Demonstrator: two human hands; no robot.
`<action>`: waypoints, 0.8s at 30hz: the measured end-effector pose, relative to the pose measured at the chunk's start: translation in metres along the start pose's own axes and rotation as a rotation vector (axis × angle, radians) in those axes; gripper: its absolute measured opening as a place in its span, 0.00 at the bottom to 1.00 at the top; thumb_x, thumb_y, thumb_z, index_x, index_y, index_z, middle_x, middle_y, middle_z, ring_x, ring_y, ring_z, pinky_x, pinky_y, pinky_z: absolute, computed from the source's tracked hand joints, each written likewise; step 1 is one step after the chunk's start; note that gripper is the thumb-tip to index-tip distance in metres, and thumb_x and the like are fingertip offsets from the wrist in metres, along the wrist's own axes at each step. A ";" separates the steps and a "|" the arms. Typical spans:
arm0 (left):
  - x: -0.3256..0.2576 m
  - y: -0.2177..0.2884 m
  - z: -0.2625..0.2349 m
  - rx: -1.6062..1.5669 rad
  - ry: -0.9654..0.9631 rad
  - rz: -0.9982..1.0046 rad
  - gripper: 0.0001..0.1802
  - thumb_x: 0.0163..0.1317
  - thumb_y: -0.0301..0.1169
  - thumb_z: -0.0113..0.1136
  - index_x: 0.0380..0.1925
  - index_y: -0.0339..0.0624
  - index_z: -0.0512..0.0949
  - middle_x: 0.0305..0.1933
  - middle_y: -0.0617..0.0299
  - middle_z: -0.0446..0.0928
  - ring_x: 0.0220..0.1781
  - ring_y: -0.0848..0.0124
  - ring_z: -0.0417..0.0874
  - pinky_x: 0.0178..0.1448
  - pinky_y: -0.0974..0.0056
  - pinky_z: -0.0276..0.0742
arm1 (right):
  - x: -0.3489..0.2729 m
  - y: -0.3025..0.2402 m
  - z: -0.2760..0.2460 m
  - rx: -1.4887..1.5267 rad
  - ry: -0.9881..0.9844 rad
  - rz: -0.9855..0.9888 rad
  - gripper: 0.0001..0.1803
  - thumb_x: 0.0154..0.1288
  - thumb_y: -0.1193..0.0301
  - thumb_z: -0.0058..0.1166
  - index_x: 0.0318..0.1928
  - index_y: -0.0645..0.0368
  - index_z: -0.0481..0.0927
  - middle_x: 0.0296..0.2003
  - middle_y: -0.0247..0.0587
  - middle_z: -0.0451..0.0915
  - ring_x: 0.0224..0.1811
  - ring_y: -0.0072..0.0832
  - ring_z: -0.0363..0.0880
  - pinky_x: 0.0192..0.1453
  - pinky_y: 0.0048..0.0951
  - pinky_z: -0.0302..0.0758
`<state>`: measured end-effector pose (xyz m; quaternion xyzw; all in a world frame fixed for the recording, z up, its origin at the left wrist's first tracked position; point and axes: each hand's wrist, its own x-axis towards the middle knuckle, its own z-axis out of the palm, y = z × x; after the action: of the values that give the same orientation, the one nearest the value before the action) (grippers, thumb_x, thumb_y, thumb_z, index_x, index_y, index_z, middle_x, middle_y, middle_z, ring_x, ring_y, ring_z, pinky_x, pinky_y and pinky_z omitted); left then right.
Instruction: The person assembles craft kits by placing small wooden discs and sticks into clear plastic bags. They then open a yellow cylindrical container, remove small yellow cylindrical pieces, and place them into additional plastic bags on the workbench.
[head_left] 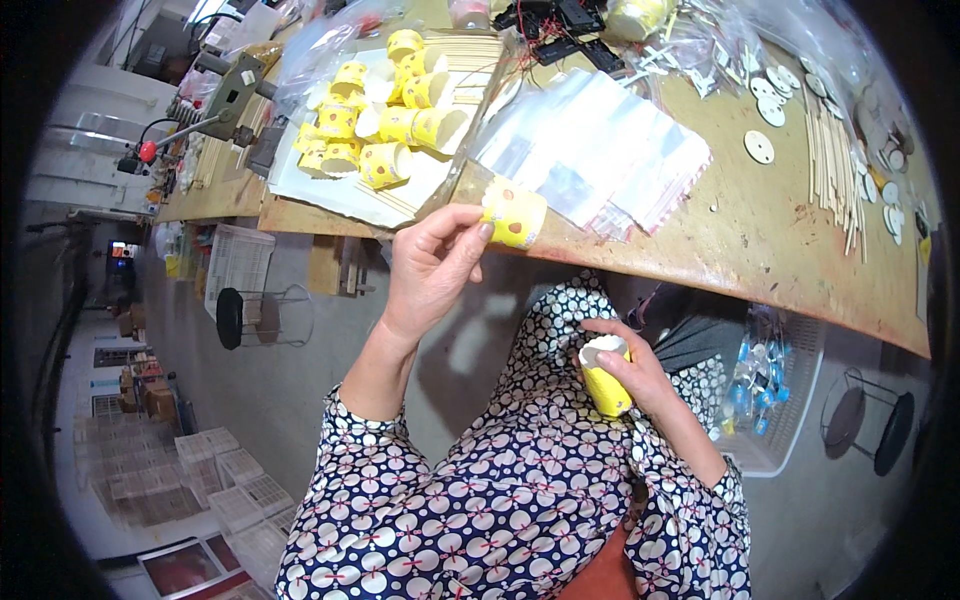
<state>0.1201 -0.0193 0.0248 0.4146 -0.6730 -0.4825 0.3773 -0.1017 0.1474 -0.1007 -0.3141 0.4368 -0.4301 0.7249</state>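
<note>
1. Left hand (432,262): raised at the near edge of the desk (760,250), fingers closed in a pinch on a yellow paper cup (514,212) with brown dots. The cup lies on its side, its open end towards the hand, and sits over the desk edge.
2. Right hand (632,370): lower, below the desk edge and over the lap, wrapped around a second yellow cup (604,382). This cup stands nearly upright, its white opening up; the thumb and fingers rest on its rim.
3. The two cups are well apart, the left one above and to the left of the right one.
4. Pile of yellow cups (385,120): on a pale sheet, farther in on the desk, beyond and left of the left hand's cup.
5. Stack of clear plastic bags (600,150): on the desk just beyond the left hand's cup, to its right.
6. Thin wooden sticks (832,165) and round wooden discs (760,146): on the desk, far right of the bags.
7. White basket (775,400): below the desk edge, right of the right hand.
</note>
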 end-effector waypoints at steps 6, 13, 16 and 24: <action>0.031 -0.001 -0.048 0.235 0.393 0.187 0.09 0.69 0.25 0.60 0.46 0.35 0.81 0.33 0.68 0.80 0.25 0.84 0.73 0.28 0.78 0.68 | -0.003 0.009 -0.001 -0.174 -0.038 -0.059 0.33 0.63 0.54 0.64 0.62 0.58 0.71 0.47 0.37 0.79 0.47 0.25 0.78 0.52 0.28 0.76; 0.078 -0.019 -0.093 0.771 0.509 0.576 0.32 0.63 0.19 0.59 0.68 0.43 0.64 0.70 0.52 0.59 0.56 0.68 0.79 0.43 0.67 0.80 | -0.010 -0.002 0.004 -0.434 -0.006 -0.092 0.37 0.56 0.62 0.70 0.63 0.61 0.69 0.48 0.41 0.79 0.47 0.28 0.78 0.52 0.29 0.76; 0.029 -0.009 -0.018 0.498 0.135 0.255 0.20 0.63 0.21 0.62 0.56 0.40 0.77 0.48 0.59 0.80 0.42 0.73 0.82 0.40 0.71 0.78 | -0.009 -0.008 0.002 -0.269 0.136 -0.186 0.39 0.57 0.64 0.70 0.65 0.63 0.67 0.48 0.39 0.79 0.48 0.25 0.78 0.53 0.28 0.77; -0.039 -0.035 0.075 -0.075 -0.666 -0.334 0.07 0.65 0.27 0.63 0.40 0.36 0.83 0.32 0.70 0.79 0.35 0.85 0.74 0.35 0.74 0.70 | -0.010 -0.002 -0.006 -0.279 0.221 -0.226 0.40 0.56 0.62 0.72 0.65 0.64 0.68 0.49 0.42 0.80 0.49 0.26 0.79 0.55 0.29 0.76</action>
<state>0.0735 0.0356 -0.0320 0.3249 -0.6640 -0.6699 0.0689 -0.1103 0.1547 -0.0979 -0.4094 0.5309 -0.4757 0.5694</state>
